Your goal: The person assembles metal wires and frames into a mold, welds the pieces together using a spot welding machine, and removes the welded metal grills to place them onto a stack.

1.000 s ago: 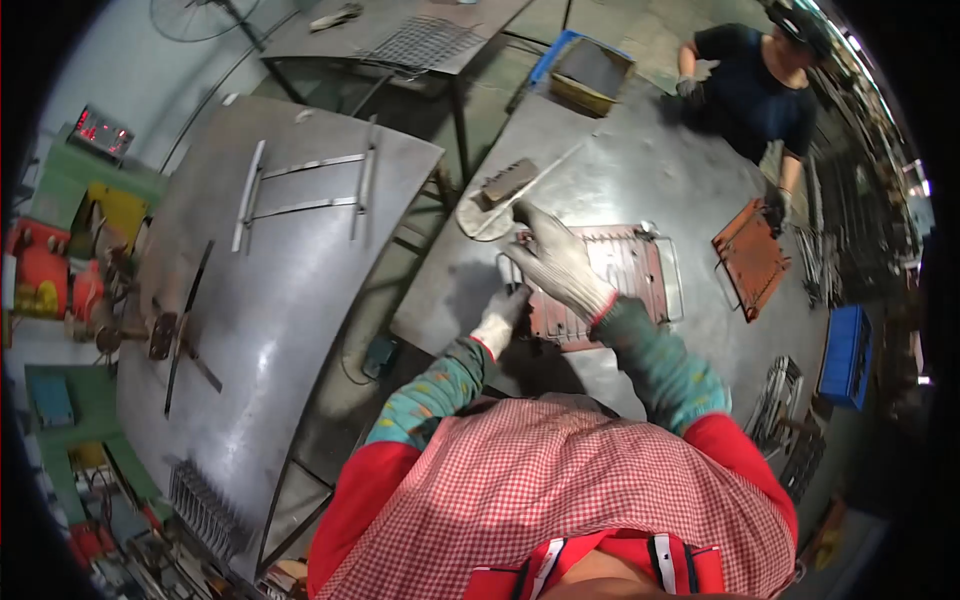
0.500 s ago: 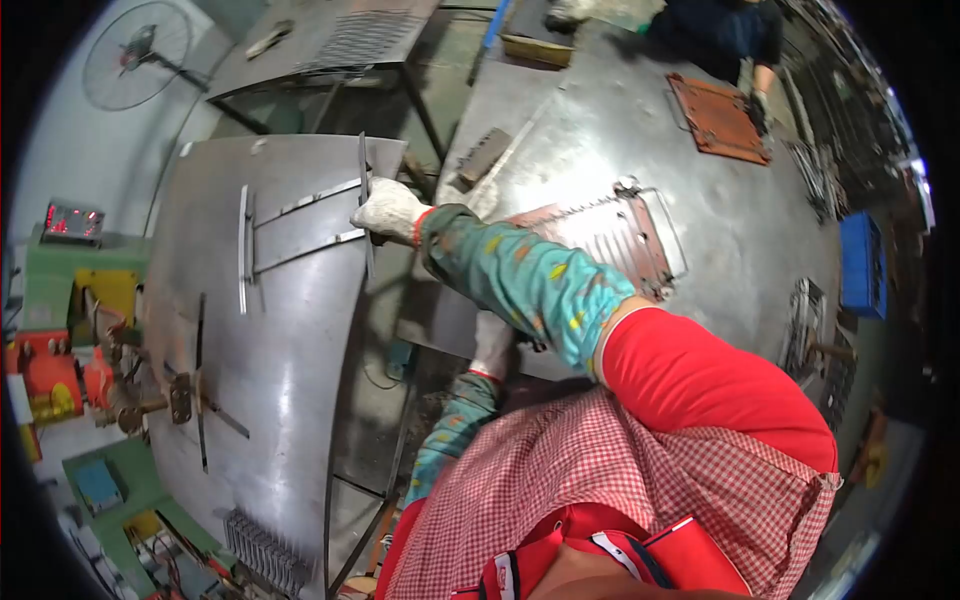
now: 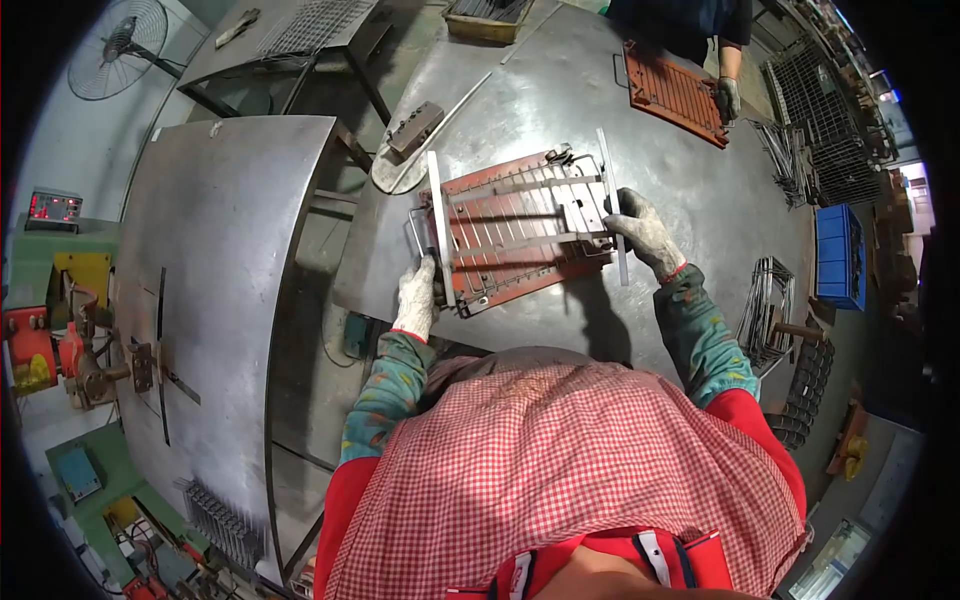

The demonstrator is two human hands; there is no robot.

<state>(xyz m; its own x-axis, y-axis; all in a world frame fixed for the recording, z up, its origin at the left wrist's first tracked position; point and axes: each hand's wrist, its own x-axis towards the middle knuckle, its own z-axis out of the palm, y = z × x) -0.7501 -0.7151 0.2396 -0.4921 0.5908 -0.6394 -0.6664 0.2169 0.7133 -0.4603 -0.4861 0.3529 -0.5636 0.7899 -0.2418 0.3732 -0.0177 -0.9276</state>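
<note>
A metal frame (image 3: 520,243) of two long flat bars joined by two crossbars lies or hovers just over a reddish jig plate (image 3: 525,289) with rows of thin rods; whether they touch I cannot tell. My right hand (image 3: 650,238), in a white glove with dark fingertips, is closed around the frame's right bar. At the lower part of the left bar (image 3: 439,215), my gloved left hand (image 3: 415,298) has its fingers closed against the frame, partly hidden. A wire handle (image 3: 414,232) sticks out from the jig's left side.
Across the table (image 3: 700,230), another person's gloved hand (image 3: 729,98) rests by a second reddish jig (image 3: 675,92). A drilled metal block (image 3: 416,128) and a thin rod (image 3: 445,128) lie back left. A blue crate (image 3: 838,258) stands right; a steel side table (image 3: 215,220) is left.
The metal frame has moved from the left side table to over the jig, carried by my right hand. My left hand has come up to its left bar. My view has turned.
</note>
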